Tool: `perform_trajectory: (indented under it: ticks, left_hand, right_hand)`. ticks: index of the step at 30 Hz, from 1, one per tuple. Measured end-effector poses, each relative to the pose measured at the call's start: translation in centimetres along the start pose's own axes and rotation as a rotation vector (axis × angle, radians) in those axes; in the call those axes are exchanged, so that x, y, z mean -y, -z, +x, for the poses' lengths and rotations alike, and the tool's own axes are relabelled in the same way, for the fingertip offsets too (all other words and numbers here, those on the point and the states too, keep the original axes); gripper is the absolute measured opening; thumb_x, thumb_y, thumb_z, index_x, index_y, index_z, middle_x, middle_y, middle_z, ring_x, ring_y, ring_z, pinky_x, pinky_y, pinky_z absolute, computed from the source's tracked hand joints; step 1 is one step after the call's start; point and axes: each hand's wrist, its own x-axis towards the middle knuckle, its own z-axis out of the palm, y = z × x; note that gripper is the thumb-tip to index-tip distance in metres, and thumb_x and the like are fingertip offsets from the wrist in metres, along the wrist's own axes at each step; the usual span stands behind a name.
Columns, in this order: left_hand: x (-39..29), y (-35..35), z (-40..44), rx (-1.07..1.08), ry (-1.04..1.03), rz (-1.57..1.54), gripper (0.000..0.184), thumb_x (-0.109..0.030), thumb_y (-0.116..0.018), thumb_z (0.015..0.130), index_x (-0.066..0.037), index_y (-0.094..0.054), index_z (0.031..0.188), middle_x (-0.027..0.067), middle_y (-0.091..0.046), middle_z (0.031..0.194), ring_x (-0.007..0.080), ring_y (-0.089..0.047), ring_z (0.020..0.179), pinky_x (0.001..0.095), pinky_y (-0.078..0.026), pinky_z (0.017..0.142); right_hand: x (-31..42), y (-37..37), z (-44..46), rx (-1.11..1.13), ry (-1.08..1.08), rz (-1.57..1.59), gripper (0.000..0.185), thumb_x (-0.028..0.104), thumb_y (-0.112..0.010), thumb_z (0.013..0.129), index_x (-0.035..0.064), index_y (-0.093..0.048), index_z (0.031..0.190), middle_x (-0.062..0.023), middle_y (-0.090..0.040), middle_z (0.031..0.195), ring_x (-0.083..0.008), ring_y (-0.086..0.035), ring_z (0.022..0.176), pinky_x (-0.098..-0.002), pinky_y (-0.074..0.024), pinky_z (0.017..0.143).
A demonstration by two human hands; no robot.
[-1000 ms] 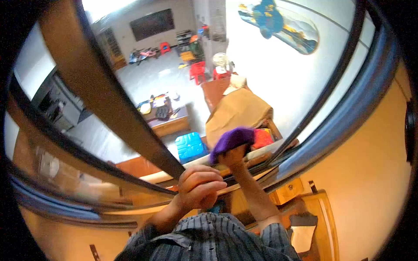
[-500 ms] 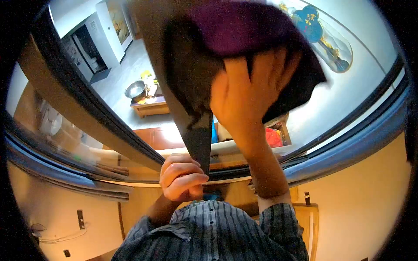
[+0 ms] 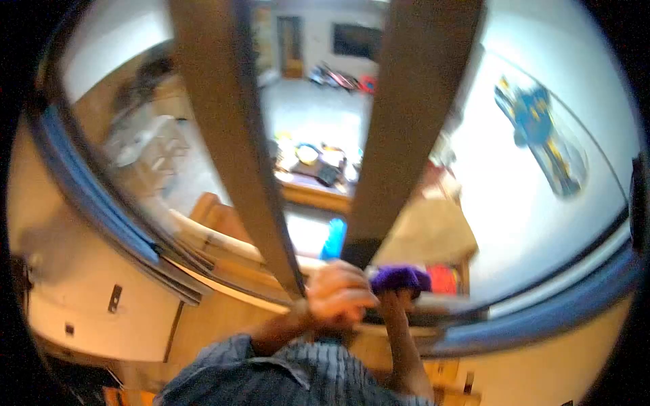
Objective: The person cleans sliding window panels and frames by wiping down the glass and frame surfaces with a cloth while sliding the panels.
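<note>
Curled fingers close my left hand [image 3: 340, 295] at the lower end of the broad brown window frame [image 3: 406, 115]. Whatever lies inside those fingers is hidden. Just right of it, my right hand [image 3: 398, 298] grips a bunched purple cloth [image 3: 401, 279], low near the window's bottom edge. The right fingers are partly covered by the cloth and blurred. A second brown frame bar [image 3: 227, 128] slants down to the left of my left hand.
Behind the window are a low table [image 3: 315, 196] with several items, a tan boxy shape [image 3: 433, 230] and a red item [image 3: 443, 279]. A blue vase-shaped decoration [image 3: 535, 122] is on the white wall at right. The curved bluish window rail [image 3: 542, 325] runs below.
My right hand has come down with the cloth from high in front of the window to the sill. My left hand appears further right, still curled. The view has shifted.
</note>
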Motion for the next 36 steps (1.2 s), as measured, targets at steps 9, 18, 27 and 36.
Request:
perform_trajectory:
  ticks: [9, 18, 27, 36]
  left_hand:
    - [-5.0, 5.7, 2.0, -0.433, 0.303, 0.069, 0.025, -0.001, -0.057, 0.088, -0.001, -0.063, 0.112, 0.0177, -0.062, 0.109, 0.0301, -0.063, 0.101, 0.0395, -0.05, 0.092]
    - [-8.0, 11.1, -5.4, -0.685, 0.352, -0.864, 0.063, -0.033, -0.049, 0.104, -0.002, -0.031, 0.156, 0.0154, -0.037, 0.158, 0.028, -0.036, 0.146, 0.0414, -0.028, 0.122]
    - [-8.5, 21.8, 1.5, -0.91, 0.246, -1.169, 0.075, -0.056, -0.038, 0.103, -0.009, -0.028, 0.161, 0.0155, -0.034, 0.163, 0.0288, -0.033, 0.15, 0.0468, -0.022, 0.126]
    - [-3.8, 19.9, -5.4, -1.064, 0.431, -1.409, 0.056, -0.052, -0.039, 0.105, -0.015, -0.052, 0.145, 0.0151, -0.044, 0.153, 0.0267, -0.044, 0.141, 0.0532, -0.031, 0.122]
  right_hand:
    - [4.0, 18.5, 12.3, -0.269, 0.12, 0.987, 0.045, 0.029, -0.073, 0.088, 0.0051, -0.064, 0.125, -0.0196, -0.056, 0.13, -0.0397, -0.049, 0.128, -0.0551, -0.034, 0.114]
    - [15.1, 38.7, 25.5, -0.019, 0.974, 1.182, 0.04, 0.022, -0.079, 0.082, 0.0005, -0.071, 0.114, -0.0271, -0.053, 0.139, -0.0468, -0.047, 0.138, -0.0515, -0.0359, 0.116]
    - [17.9, 42.7, 30.9, -0.533, 0.827, 1.0, 0.038, 0.002, -0.067, 0.084, 0.0018, -0.069, 0.122, -0.0146, -0.067, 0.125, -0.0333, -0.067, 0.116, -0.0443, -0.0537, 0.102]
    - [20.1, 38.9, 29.9, 0.022, 1.035, 1.001, 0.074, 0.029, -0.083, 0.084, 0.0147, -0.051, 0.149, -0.0147, -0.049, 0.15, -0.0364, -0.056, 0.132, -0.0482, -0.0459, 0.11]
